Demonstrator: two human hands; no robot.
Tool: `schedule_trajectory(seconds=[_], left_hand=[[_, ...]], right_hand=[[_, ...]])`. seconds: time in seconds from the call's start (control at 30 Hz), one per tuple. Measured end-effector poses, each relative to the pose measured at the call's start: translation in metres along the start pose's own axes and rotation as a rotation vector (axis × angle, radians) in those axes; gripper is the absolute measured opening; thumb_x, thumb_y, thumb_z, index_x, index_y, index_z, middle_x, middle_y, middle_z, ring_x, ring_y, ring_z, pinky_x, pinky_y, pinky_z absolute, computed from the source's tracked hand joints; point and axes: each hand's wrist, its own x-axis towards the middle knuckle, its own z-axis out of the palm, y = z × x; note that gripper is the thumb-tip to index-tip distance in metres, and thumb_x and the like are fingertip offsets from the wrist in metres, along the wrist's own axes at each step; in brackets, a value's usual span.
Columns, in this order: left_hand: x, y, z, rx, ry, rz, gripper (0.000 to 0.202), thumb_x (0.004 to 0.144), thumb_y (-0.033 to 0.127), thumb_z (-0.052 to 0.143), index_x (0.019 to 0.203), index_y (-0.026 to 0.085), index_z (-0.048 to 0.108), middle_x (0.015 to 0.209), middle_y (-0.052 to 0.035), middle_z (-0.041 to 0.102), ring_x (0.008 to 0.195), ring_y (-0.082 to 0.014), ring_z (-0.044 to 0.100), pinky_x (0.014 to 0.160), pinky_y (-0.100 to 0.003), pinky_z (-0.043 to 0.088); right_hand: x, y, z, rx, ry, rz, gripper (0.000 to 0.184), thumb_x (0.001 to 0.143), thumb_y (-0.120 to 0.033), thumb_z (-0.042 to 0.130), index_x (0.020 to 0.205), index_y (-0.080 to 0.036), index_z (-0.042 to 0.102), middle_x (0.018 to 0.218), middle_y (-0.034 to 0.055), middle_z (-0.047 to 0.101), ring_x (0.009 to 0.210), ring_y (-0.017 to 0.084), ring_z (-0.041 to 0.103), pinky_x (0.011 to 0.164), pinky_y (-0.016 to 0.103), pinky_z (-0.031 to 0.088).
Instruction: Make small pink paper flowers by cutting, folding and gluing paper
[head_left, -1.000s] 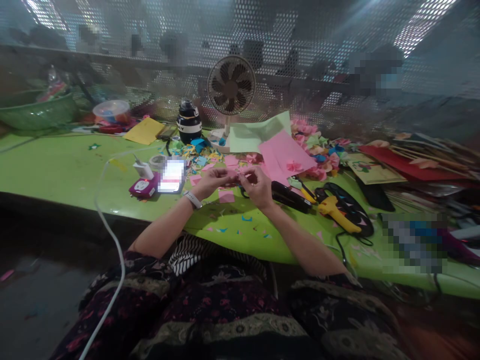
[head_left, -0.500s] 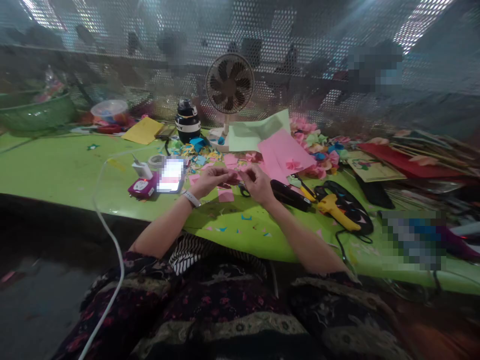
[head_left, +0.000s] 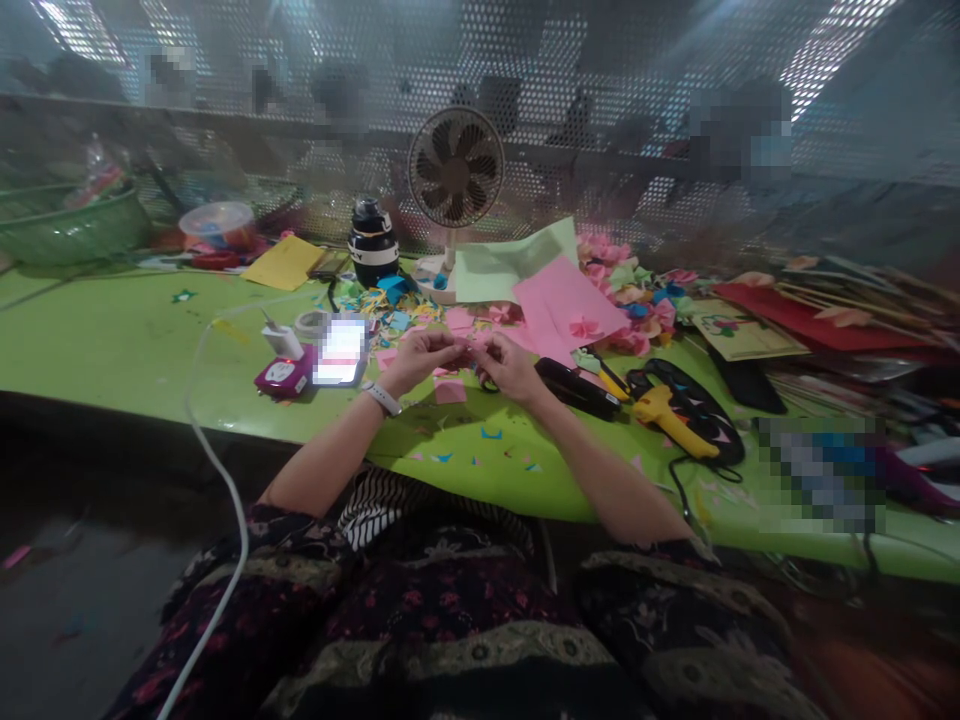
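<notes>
Close together above the green table [head_left: 352, 415], both hands pinch a small piece of pink paper [head_left: 471, 347]. My left hand [head_left: 420, 362], with a white band on the wrist, closes thumb and fingers on its left side. My right hand [head_left: 511, 368] grips the other side with bent fingers. The fingers cover most of the piece, so its folds cannot be made out. Below it lies a pink paper square [head_left: 450, 390]. Scissors [head_left: 486, 382], mostly hidden, lie under my right hand. Larger pink sheets [head_left: 566, 305] and a pale green sheet [head_left: 517, 265] rest behind.
A small fan [head_left: 456, 168] and a black bottle [head_left: 374, 245] stand at the back. To the left are a lit phone [head_left: 341, 350] and a purple power socket [head_left: 283, 374]. A yellow glue gun [head_left: 675, 422], a black case [head_left: 577, 388] and paper flowers [head_left: 652, 310] lie rightward.
The fingers have shifted slightly around the pink piece, and my right hand has come a little closer to the left. The view has moved slightly; the table's things stay put.
</notes>
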Motion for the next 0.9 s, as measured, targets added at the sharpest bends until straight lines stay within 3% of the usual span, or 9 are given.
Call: schedule_trajectory(seconds=[0.23, 0.43, 0.7, 0.8, 0.9], left_hand=[[0.001, 0.001, 0.0, -0.006, 0.039, 0.005, 0.038, 0.073, 0.043, 0.086, 0.092, 0.013, 0.071, 0.085, -0.0063, 0.077, 0.073, -0.0145, 0.074, 0.07, -0.026, 0.06], [0.001, -0.002, 0.0, -0.081, 0.078, 0.012, 0.056, 0.058, 0.037, 0.096, 0.102, 0.015, 0.068, 0.079, -0.0018, 0.075, 0.069, -0.013, 0.072, 0.061, -0.021, 0.054], [0.006, 0.0, -0.013, -0.185, 0.285, 0.031, 0.047, 0.066, 0.04, 0.092, 0.101, 0.017, 0.07, 0.09, -0.0038, 0.078, 0.08, -0.0123, 0.074, 0.066, -0.019, 0.053], [0.003, 0.003, -0.005, -0.209, 0.195, -0.054, 0.048, 0.069, 0.048, 0.089, 0.101, 0.017, 0.072, 0.094, -0.0057, 0.078, 0.087, -0.0162, 0.075, 0.067, -0.022, 0.057], [0.0, 0.004, 0.004, -0.211, 0.111, -0.09, 0.047, 0.064, 0.051, 0.091, 0.087, 0.015, 0.073, 0.087, -0.0047, 0.077, 0.08, -0.0151, 0.074, 0.073, -0.025, 0.06]], right_hand=[[0.0, -0.004, 0.002, 0.027, -0.01, -0.066, 0.047, 0.091, -0.063, 0.06, 0.114, -0.024, 0.047, 0.07, -0.005, 0.06, 0.052, 0.012, 0.058, 0.049, 0.025, 0.049], [-0.005, -0.007, 0.006, -0.036, 0.008, -0.129, 0.043, 0.096, -0.055, 0.057, 0.123, -0.022, 0.046, 0.071, -0.0038, 0.061, 0.058, 0.014, 0.061, 0.055, 0.027, 0.051], [-0.005, -0.008, 0.007, -0.051, 0.169, -0.167, 0.041, 0.098, -0.05, 0.056, 0.128, -0.024, 0.049, 0.073, -0.0018, 0.066, 0.053, 0.015, 0.062, 0.052, 0.029, 0.053], [-0.007, -0.008, 0.01, -0.075, 0.202, -0.148, 0.042, 0.097, -0.05, 0.057, 0.13, -0.024, 0.05, 0.076, 0.0, 0.069, 0.055, 0.017, 0.065, 0.052, 0.03, 0.053], [-0.011, -0.008, 0.014, -0.129, 0.176, -0.134, 0.04, 0.097, -0.048, 0.057, 0.129, -0.024, 0.054, 0.074, -0.0004, 0.068, 0.058, 0.018, 0.067, 0.052, 0.029, 0.051]])
